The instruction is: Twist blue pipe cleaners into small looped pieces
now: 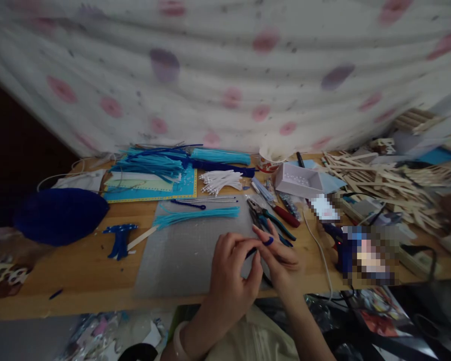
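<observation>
My left hand (229, 268) and my right hand (283, 263) meet above the front of a grey mat (173, 265). A short, curved dark blue fuzzy piece, like a pipe cleaner (268, 241), shows against my right fingers. The fingertips of both hands are closed together at it; part of it is hidden behind them. Just beyond my right hand lie pliers (276, 223) with dark handles. Light blue pipe cleaners (199, 216) lie in a bundle across the mat's far side.
At left are a large dark blue oval (60, 215) and a blue fuzzy shape (120, 239) near a wooden stick (143, 239). White-tipped stems (220, 180), a white box of beads (298, 180) and a paper cup (272, 158) stand behind. Wooden sticks (383, 185) pile up at right.
</observation>
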`<state>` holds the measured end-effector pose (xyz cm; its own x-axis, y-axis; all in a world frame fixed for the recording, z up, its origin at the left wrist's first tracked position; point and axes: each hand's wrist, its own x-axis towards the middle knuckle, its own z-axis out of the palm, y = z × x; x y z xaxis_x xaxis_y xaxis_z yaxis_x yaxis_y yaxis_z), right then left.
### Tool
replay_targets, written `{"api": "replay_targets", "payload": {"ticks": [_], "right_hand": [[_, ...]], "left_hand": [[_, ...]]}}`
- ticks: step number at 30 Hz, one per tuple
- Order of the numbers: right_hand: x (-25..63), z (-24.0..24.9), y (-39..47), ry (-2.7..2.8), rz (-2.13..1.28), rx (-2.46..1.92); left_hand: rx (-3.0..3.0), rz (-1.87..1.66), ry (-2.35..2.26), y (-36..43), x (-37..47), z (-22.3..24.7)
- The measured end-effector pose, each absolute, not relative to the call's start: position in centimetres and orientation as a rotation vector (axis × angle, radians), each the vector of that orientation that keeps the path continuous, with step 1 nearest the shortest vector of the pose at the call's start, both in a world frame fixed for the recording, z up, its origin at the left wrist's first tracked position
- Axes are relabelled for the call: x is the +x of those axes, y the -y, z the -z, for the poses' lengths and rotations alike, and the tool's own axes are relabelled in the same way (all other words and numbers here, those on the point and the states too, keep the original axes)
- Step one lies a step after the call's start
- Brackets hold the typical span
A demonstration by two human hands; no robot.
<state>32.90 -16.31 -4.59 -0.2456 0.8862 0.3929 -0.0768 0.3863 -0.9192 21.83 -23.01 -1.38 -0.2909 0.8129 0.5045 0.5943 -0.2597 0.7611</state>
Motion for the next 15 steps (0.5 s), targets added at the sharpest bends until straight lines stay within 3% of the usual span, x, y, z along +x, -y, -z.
{"api": "replay_targets", "payload": {"ticks": [15], "right_hand": [[33.1, 6.0, 16.2, 1.413, -1.349, -0.841]], "left_hand": [[1.769, -1.338, -1.925, 21.2, 20.6, 0.4]]}}
